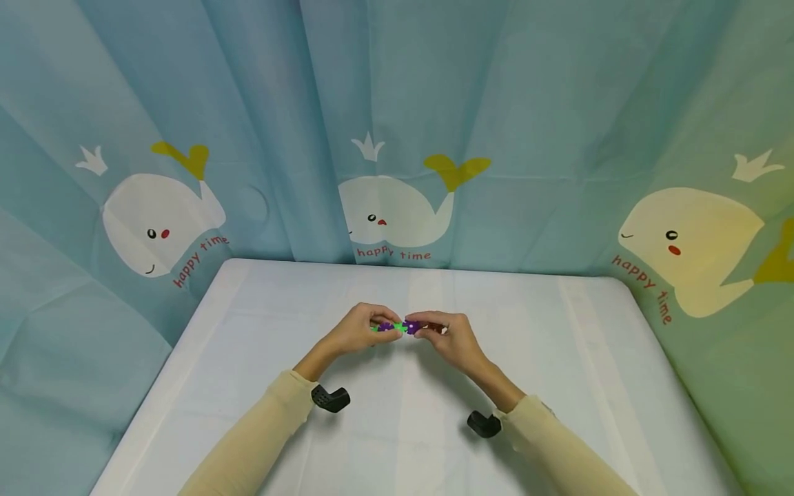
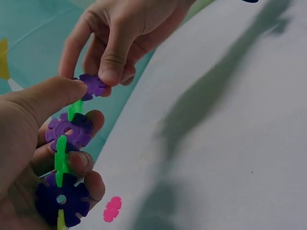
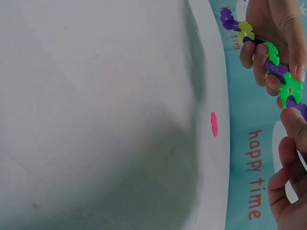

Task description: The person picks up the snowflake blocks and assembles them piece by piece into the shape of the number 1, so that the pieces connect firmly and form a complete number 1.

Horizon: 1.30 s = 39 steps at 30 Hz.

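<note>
A chain of interlocking notched plastic discs, mostly purple and green (image 2: 61,160), is held up between both hands over the table. My left hand (image 1: 360,329) grips it, with the chain running along its curled fingers and the thumb near the upper end. At that end, thumb and fingers of my right hand (image 1: 453,337) pinch a purple disc (image 2: 94,85), which sits against a green disc (image 3: 290,89). The right wrist view shows a yellow disc (image 3: 246,30) and another purple disc (image 3: 227,18) toward the chain's other end.
One loose pink disc (image 2: 112,209) lies on the white table (image 1: 248,441), near its far edge. Behind the table hangs a blue-green curtain (image 1: 540,89) printed with whales. Black wrist-worn devices (image 1: 331,399) stick out beside both sleeves.
</note>
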### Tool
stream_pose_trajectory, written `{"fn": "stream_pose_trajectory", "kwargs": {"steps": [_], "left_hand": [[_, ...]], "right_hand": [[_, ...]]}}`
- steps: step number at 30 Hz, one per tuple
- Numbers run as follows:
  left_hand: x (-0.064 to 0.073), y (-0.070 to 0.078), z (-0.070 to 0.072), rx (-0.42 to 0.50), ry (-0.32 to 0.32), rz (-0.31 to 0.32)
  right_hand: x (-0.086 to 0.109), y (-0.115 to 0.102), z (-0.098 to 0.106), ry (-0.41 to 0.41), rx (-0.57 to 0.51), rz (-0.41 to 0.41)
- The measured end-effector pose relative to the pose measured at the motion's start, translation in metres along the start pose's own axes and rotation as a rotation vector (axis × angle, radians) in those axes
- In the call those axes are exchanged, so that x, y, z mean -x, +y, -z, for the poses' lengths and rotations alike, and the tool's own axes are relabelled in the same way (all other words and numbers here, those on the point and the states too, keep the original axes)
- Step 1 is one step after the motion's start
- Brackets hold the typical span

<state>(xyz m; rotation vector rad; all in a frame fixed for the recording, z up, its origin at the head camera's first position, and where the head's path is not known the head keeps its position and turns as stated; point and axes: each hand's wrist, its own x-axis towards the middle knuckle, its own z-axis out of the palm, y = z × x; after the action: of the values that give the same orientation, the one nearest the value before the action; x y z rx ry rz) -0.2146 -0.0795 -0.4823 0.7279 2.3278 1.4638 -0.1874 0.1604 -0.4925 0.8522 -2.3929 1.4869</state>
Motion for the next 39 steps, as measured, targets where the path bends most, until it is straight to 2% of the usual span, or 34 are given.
{"fn": "stream_pose_trajectory", "kwargs": {"steps": [5, 11, 14, 18, 22, 27, 39], "left_hand": [[0.000, -0.001, 0.000, 0.006, 0.014, 0.019], [0.000, -0.002, 0.000, 0.029, -0.002, 0.033], [0.001, -0.004, -0.002, -0.008, 0.017, 0.016], [0.001, -0.009, -0.005, -0.142, 0.077, -0.059], [0.002, -0.011, -0.007, -0.203, 0.108, -0.118], [0.003, -0.014, -0.008, -0.216, 0.107, -0.125], [0.010, -0.021, -0.008, -0.317, 0.112, -0.138]], "right_hand": [[-0.002, 0.001, 0.001, 0.012, 0.039, -0.011], [-0.001, 0.001, 0.002, 0.002, 0.018, -0.063], [0.000, 0.005, 0.000, -0.007, 0.025, -0.085], [0.002, 0.009, -0.005, -0.019, 0.027, -0.101], [0.004, 0.011, -0.009, -0.029, 0.019, -0.137], [0.005, 0.013, -0.014, -0.031, 0.006, -0.202], [0.006, 0.016, -0.021, -0.100, -0.046, -0.255]]}}
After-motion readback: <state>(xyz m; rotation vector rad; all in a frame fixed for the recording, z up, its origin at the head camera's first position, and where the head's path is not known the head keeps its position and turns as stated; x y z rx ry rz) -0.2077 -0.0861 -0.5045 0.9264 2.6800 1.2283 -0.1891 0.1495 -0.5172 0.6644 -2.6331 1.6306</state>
